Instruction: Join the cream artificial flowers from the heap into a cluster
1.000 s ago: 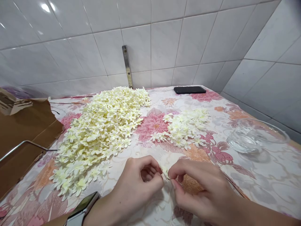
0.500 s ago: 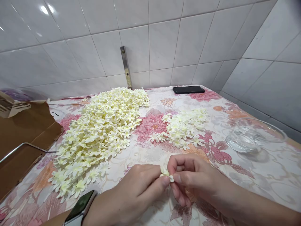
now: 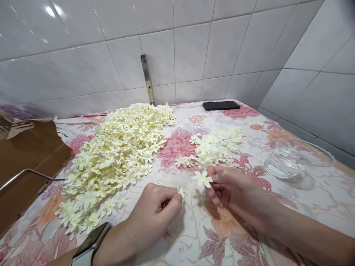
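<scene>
My left hand (image 3: 155,218) pinches a small blossom (image 3: 181,191); apart from it, my right hand (image 3: 235,192) grips a white flower (image 3: 203,179) near the smaller heap (image 3: 215,147). Judging by the larger heap (image 3: 119,151), plenty seems left. The cardboard (image 3: 30,155), glass bowl (image 3: 281,170) and phone (image 3: 221,105) seem out of my way.

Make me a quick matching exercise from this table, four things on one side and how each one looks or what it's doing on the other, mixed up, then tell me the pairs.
1. Phone
2. Bowl
3. Larger flower heap
4. Right hand

A. Clear, see-through
B. Pinching a single flower
C. Black, lying flat
D. Creamy white, piled up

Pairs: 1-C, 2-A, 3-D, 4-B
</scene>
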Action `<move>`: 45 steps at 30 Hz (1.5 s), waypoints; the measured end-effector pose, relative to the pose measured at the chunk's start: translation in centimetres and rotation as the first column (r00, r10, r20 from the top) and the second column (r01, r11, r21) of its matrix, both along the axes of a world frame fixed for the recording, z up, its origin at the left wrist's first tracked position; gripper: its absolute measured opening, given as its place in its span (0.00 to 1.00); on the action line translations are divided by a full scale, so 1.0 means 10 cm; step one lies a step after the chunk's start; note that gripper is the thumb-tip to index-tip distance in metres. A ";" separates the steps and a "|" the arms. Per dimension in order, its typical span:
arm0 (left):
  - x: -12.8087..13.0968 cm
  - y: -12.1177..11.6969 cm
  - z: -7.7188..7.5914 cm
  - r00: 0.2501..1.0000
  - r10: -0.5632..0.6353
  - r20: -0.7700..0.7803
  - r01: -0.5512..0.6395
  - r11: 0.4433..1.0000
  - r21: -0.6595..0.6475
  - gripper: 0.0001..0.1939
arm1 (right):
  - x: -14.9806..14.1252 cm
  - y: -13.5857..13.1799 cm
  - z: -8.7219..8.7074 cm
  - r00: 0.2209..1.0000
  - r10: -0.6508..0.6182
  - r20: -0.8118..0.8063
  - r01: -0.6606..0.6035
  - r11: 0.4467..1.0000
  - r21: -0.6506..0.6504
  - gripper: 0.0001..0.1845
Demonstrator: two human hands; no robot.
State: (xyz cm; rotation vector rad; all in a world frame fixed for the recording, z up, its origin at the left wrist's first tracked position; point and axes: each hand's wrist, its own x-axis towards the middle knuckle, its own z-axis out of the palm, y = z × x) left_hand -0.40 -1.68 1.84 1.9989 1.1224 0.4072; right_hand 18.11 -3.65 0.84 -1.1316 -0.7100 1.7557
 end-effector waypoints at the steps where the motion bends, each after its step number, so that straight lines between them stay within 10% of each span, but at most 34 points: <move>1: -0.01 0.00 0.00 1.000 0.024 -0.003 -0.024 1.000 0.004 0.20 | 0.00 0.00 0.00 1.000 -0.007 -0.003 0.007 1.000 0.006 0.07; 9: -0.01 0.03 0.08 0.978 0.092 0.189 -0.074 0.992 -0.101 0.09 | -0.02 -0.08 -0.02 0.956 0.177 0.232 -0.244 0.923 0.298 0.06; 19: 0.01 -0.05 0.01 0.990 0.029 0.138 -0.034 0.999 0.038 0.08 | -0.08 -0.12 -0.04 0.815 0.110 0.568 -0.374 0.850 0.371 0.16; 33: 0.01 -0.03 0.02 0.919 0.119 0.377 0.045 0.916 -0.399 0.10 | -0.06 -0.10 0.00 0.914 0.129 0.385 -0.262 0.912 0.316 0.15; 45: 0.00 -0.03 0.01 0.924 0.119 0.363 0.047 0.907 -0.418 0.09 | -0.06 -0.12 -0.03 0.924 0.212 0.319 -0.292 0.929 0.226 0.18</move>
